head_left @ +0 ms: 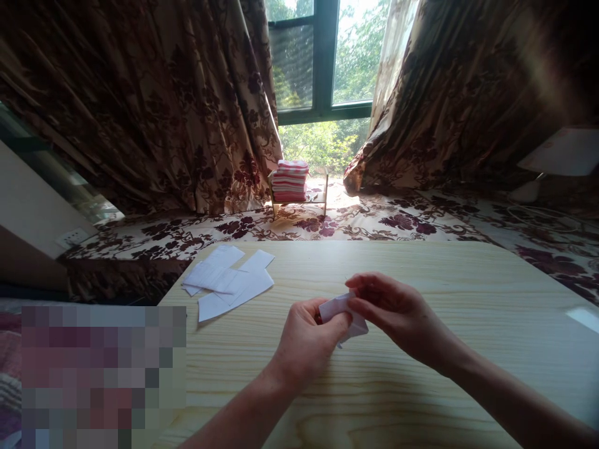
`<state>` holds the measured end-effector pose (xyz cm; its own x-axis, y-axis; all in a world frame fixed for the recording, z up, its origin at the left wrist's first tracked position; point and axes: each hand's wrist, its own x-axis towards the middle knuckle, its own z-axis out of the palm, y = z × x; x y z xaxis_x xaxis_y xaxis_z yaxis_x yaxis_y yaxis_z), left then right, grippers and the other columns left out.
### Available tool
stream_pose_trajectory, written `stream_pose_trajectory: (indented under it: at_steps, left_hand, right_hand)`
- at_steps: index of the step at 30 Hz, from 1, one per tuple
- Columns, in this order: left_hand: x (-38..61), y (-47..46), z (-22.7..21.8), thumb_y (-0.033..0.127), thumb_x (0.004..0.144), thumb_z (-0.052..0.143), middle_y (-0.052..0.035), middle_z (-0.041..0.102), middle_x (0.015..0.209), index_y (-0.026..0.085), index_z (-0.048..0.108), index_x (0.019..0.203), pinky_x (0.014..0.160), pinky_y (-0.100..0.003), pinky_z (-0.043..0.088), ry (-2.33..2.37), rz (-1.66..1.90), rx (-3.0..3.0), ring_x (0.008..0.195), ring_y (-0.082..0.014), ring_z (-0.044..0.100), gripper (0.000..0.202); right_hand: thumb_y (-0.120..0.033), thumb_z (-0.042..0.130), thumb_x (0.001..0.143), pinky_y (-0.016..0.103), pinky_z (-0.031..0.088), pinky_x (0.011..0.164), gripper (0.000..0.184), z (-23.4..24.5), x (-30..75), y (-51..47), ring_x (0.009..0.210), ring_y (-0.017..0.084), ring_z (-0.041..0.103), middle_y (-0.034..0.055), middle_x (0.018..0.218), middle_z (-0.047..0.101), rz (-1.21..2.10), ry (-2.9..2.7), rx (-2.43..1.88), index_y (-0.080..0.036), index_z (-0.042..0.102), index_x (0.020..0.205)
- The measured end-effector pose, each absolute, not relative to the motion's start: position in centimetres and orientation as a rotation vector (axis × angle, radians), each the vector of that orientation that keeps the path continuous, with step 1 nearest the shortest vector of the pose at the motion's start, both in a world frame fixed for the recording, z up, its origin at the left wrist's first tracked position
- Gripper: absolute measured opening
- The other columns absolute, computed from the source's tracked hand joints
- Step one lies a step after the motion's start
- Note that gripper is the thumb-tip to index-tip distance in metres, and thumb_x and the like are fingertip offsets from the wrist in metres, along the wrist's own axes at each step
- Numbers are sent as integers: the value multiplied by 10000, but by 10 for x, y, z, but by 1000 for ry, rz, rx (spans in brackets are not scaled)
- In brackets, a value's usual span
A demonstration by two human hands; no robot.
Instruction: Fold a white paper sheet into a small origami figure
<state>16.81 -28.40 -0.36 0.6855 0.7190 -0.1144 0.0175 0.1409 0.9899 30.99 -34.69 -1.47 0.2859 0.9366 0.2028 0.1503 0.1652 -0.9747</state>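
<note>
Above the middle of the wooden table (421, 386), a small folded piece of white paper (334, 306) is between my two hands. My left hand (309, 333) is closed round its lower left part, with the thumb lying across the front. At the paper's right upper edge, my right hand (390, 302) pinches it between thumb and fingers. A flap of the paper hangs below, to the right of my left thumb. Several white paper pieces (234, 299) lie overlapping at the table's far left, apart from both hands.
Behind the table, a small stand (322, 201) with a stack of pink and white striped cloths (290, 181) rests on a flowered cover (397, 218). Patterned curtains (224, 112) flank the window (322, 62). A white lamp (561, 153) stands at right. The lower left is pixelated.
</note>
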Motion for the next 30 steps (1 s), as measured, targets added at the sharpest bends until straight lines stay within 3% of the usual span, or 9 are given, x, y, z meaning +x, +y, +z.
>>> stream_pose_trajectory:
  at_steps: [7,15,19,25,30]
  left_hand:
    - [168,-283,-4,248,720,640,-31,601,624,81,690,742,563,-237,365,684,626,1326,589,-114,480,176]
    - [166,-280,-1,285,698,687,-51,657,673,90,723,811,607,-244,388,643,558,1251,632,-131,523,228]
    - [164,-279,3,360,762,618,-51,661,671,104,738,819,633,-241,393,594,559,1217,662,-135,528,288]
    - [166,-279,-1,305,709,668,-46,646,638,91,741,824,634,-248,393,686,570,1222,661,-150,542,253]
    - [167,-281,-3,332,715,666,-43,621,631,78,727,797,627,-250,387,674,559,1253,643,-143,527,274]
  right_hand:
    - [-355,534,860,240,419,574,216,-5,310,-352,646,131,514,10,688,562,763,-1400,-1433,-172,555,747]
    - [-390,501,864,241,371,547,268,-5,309,-354,624,127,453,2,658,516,819,-1367,-1441,-162,539,729]
    - [-427,524,845,244,359,549,300,-7,311,-353,621,124,435,0,658,502,837,-1316,-1469,-159,532,711]
    - [-419,536,839,230,330,513,305,-8,310,-352,585,106,406,-17,627,471,832,-1322,-1457,-160,517,680]
    - [-400,532,851,221,344,524,256,-11,309,-351,603,104,430,-14,659,510,782,-1311,-1449,-153,561,791]
